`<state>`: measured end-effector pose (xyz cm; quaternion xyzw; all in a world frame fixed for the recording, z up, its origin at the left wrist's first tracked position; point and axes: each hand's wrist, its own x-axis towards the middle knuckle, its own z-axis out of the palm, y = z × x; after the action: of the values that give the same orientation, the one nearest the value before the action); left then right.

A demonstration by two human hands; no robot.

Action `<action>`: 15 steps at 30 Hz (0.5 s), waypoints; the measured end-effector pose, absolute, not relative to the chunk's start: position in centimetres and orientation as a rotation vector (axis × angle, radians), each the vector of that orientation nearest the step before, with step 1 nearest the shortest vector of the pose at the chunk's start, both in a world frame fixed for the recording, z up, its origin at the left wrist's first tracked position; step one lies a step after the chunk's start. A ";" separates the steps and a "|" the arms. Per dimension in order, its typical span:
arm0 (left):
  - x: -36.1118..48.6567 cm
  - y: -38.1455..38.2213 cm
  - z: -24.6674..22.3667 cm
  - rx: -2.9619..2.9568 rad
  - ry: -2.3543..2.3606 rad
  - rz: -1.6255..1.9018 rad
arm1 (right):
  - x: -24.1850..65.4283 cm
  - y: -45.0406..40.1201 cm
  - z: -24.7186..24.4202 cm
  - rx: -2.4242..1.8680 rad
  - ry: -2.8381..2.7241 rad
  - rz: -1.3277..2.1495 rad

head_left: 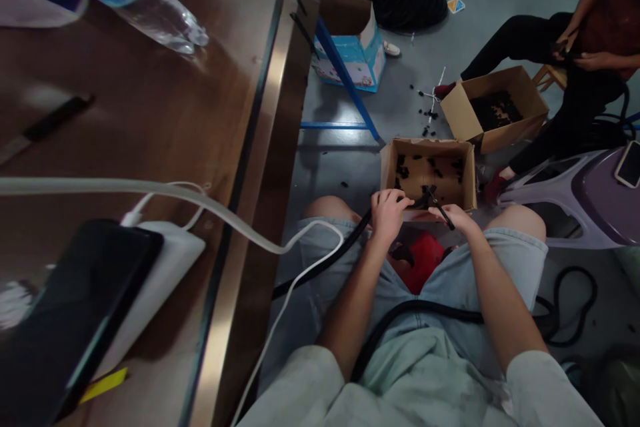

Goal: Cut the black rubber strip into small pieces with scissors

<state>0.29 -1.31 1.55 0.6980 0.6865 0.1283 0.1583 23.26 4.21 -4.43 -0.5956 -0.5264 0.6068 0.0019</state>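
Fingers wrapped round it, my left hand (389, 213) holds a black tube (353, 238) near its end, over the near edge of an open cardboard box (427, 145). The tube runs down past my left thigh. My right hand (454, 219) grips a thin dark tool (441, 209) that looks like scissors; its tip is at the tube's end. Small black pieces (439, 172) lie scattered on the bottom of the box. Another black tube (415, 307) crosses my lap under my right forearm.
At left is a wooden table (200, 113) with a bottle (150, 10), phone (95, 307) and white cable (240, 227). Beyond are a blue-white box (350, 57) and a second cardboard box (515, 130) beside a seated person. A purple stool (600, 200) stands at right.
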 end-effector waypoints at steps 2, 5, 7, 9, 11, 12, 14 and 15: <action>0.3 -1.3 1.5 2.015 1.930 0.350 | 23.4 4.2 -4.3 -1.926 -1.728 1.828; 0.3 -1.2 1.3 2.017 1.928 0.331 | 23.6 4.2 -4.2 -2.026 -1.830 1.713; 0.3 -1.2 1.2 2.015 1.933 0.331 | 23.6 4.2 -4.2 -2.045 -1.849 1.675; 0.3 -1.1 1.1 2.013 1.934 0.342 | 23.5 4.3 -4.3 -2.012 -1.774 1.717; 0.3 -1.1 1.2 2.013 1.929 0.355 | 23.3 4.3 -4.4 -1.948 -1.671 1.801; 0.3 -1.1 1.2 2.016 1.924 0.361 | 23.2 4.3 -4.5 -1.916 -1.638 1.837; 0.2 -1.0 1.3 2.025 1.910 0.369 | 23.0 4.2 -4.5 -1.871 -1.614 1.887; 0.2 -1.0 1.3 2.028 1.905 0.372 | 22.9 4.2 -4.5 -1.857 -1.607 1.906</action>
<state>0.18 -1.04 1.33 0.7124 0.6692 0.1305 0.1663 22.91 4.17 -4.46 -0.5973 -0.5168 0.6131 0.0164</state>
